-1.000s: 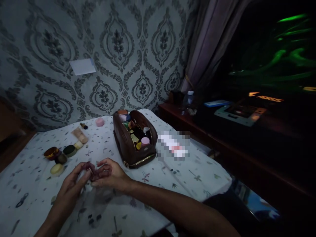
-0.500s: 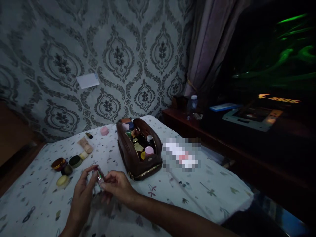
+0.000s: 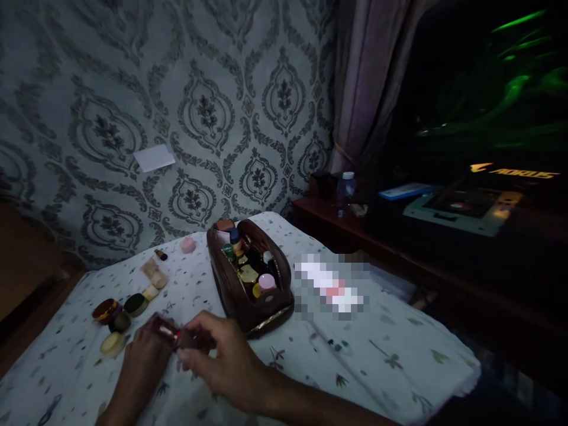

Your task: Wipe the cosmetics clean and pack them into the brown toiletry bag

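A small, glossy dark red tube (image 3: 165, 332) lies across the front of my two hands, over the bed. My right hand (image 3: 228, 358) pinches its right end between thumb and fingers. Curled around the other end, my left hand (image 3: 144, 355) is smeared by motion, and its fingertips are partly hidden. Just beyond my right hand stands an unzipped brown cosmetic bag (image 3: 251, 278), filled with small jars and bottles. A pink-lidded jar (image 3: 267, 283) shows at its near end. To the left of my left hand lies a pale yellow round jar (image 3: 112, 343).
Amber-and-gold (image 3: 105, 310) and dark-lidded jars (image 3: 135, 304) sit at the left, with a beige tube (image 3: 154, 273) and a pink round container (image 3: 187, 244) farther back. A blurred-out patch (image 3: 331, 287) lies right of the bag. A side table (image 3: 310, 207) borders the bed.
The dark red tube has turned from nearly upright to lying more sideways. My right hand has come nearer and lower, and my left hand has shifted slightly left and down. The view has moved slightly.
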Demonstrator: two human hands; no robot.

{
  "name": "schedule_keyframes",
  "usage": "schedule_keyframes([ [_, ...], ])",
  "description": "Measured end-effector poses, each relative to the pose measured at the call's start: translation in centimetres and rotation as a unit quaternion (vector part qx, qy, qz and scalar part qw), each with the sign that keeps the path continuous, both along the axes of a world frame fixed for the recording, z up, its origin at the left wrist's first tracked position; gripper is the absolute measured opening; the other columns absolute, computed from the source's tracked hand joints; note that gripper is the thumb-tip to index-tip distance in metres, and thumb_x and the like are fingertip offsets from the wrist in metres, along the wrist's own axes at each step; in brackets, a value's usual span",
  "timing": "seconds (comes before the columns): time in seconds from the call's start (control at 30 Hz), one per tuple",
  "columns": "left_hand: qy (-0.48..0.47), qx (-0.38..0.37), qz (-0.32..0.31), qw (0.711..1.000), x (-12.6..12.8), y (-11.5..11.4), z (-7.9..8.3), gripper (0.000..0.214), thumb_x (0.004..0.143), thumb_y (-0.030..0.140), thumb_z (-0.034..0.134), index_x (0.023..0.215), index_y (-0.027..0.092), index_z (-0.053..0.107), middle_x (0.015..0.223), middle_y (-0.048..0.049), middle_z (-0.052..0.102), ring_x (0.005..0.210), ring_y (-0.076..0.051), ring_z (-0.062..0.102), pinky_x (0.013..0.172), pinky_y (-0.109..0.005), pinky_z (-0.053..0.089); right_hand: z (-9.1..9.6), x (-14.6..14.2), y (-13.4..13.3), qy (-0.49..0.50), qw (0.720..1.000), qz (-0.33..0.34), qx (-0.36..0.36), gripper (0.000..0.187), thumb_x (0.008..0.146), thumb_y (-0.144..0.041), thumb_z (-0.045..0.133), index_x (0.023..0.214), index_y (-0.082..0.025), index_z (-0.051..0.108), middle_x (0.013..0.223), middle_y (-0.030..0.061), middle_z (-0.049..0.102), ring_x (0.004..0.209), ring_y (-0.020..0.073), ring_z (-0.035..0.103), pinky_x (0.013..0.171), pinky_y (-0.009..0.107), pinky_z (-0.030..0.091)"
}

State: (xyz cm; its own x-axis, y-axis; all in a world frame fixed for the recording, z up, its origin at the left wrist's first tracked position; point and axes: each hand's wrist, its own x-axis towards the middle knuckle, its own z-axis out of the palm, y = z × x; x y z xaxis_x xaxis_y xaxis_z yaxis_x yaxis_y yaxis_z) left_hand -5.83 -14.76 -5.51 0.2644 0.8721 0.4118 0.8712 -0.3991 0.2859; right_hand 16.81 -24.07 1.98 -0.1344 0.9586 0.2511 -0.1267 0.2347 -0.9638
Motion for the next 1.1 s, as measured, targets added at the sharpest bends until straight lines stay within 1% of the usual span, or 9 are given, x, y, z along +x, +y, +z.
schedule_keyframes([
  [0.13,0.083,-0.014,0.009,0.996,-0.6,0.1,-2.1,0.042,0.09,0.043,0.039,0.116,0.022,0.065,0.119,-0.0121,0.066,0.11,-0.03,0.061,0.086,-0.045,0.052,3.6,4.7,0.0,-0.054,0.987,-0.12,0.094,0.006,0.079,-0.021,0.067,0.085,-0.02,0.067,0.084,-0.0007,0.06,0.069,0.0107,0.053,0.06,0.022,0.042],
  [0.27,0.115,-0.013,0.026,0.993,-0.3,-0.1,-2.2,0.046,0.092,0.043,0.035,0.117,0.02,0.066,0.121,-0.0138,0.065,0.112,-0.031,0.06,0.088,-0.047,0.05,5.9,9.9,2.6,-0.129,0.952,-0.245,0.13,0.013,0.085,-0.03,0.063,0.089,-0.019,0.069,0.081,0.0008,0.063,0.068,0.0123,0.054,0.06,0.024,0.042],
  [0.33,0.125,-0.015,0.032,0.992,-0.1,-0.2,-2.1,0.048,0.093,0.04,0.032,0.119,0.018,0.066,0.121,-0.0151,0.065,0.113,-0.032,0.059,0.088,-0.048,0.05,6.3,11.9,4.6,-0.223,0.922,-0.288,0.128,0.015,0.083,-0.031,0.064,0.082,-0.017,0.069,0.073,0.0009,0.064,0.064,0.0132,0.054,0.059,0.025,0.041],
  [0.43,0.14,-0.023,0.04,0.989,0.2,-0.4,-2.1,0.05,0.094,0.037,0.029,0.12,0.016,0.066,0.121,-0.0164,0.065,0.113,-0.033,0.058,0.088,-0.048,0.049,6.6,13.6,7.3,-0.394,0.849,-0.332,0.116,0.015,0.084,-0.031,0.063,0.089,-0.017,0.069,0.071,0.002,0.066,0.063,0.0154,0.057,0.059,0.026,0.038],
  [0.5,0.147,-0.024,0.043,0.988,0.2,-0.4,-2.2,0.048,0.094,0.035,0.03,0.121,0.016,0.066,0.122,-0.0162,0.064,0.114,-0.032,0.058,0.089,-0.047,0.048,6.7,13.6,8.4,-0.512,0.783,-0.336,0.112,0.018,0.086,-0.03,0.061,0.099,-0.019,0.068,0.078,0.0049,0.069,0.068,0.0179,0.061,0.058,0.027,0.037],
  [0.6,0.152,-0.019,0.042,0.987,0.2,-0.5,-2.3,0.045,0.095,0.032,0.031,0.123,0.018,0.065,0.123,-0.0152,0.064,0.114,-0.031,0.058,0.09,-0.047,0.047,7.0,12.4,9.5,-0.674,0.667,-0.302,0.103,0.02,0.09,-0.027,0.055,0.106,-0.02,0.064,0.094,0.0107,0.071,0.078,0.0214,0.065,0.059,0.028,0.038],
  [0.67,0.156,-0.019,0.042,0.987,0.1,-0.4,-2.4,0.044,0.095,0.03,0.033,0.124,0.019,0.064,0.124,-0.0146,0.063,0.115,-0.031,0.057,0.091,-0.046,0.047,7.2,11.4,10.1,-0.731,0.619,-0.27,0.093,0.022,0.092,-0.022,0.05,0.11,-0.017,0.062,0.099,0.0142,0.071,0.083,0.0231,0.066,0.062,0.029,0.04],
  [0.87,0.156,-0.007,0.038,0.987,-0.4,-0.4,-3.0,0.038,0.094,0.025,0.04,0.123,0.02,0.064,0.126,-0.0135,0.064,0.118,-0.029,0.057,0.094,-0.045,0.047,6.6,9.3,12.4,-0.776,0.583,-0.218,0.104,0.027,0.089,-0.008,0.043,0.109,-0.005,0.061,0.098,0.0223,0.068,0.09,0.0277,0.065,0.069,0.034,0.043],
  [1.1,0.161,-0.018,0.035,0.986,-0.8,-0.3,-3.5,0.038,0.093,0.024,0.043,0.125,0.022,0.064,0.128,-0.0122,0.064,0.12,-0.028,0.057,0.096,-0.043,0.046,3.4,9.7,14.1,-0.8,0.556,-0.182,0.132,0.038,0.092,-0.006,0.041,0.126,-0.003,0.055,0.118,0.0246,0.062,0.108,0.0297,0.057,0.089,0.043,0.043],
])
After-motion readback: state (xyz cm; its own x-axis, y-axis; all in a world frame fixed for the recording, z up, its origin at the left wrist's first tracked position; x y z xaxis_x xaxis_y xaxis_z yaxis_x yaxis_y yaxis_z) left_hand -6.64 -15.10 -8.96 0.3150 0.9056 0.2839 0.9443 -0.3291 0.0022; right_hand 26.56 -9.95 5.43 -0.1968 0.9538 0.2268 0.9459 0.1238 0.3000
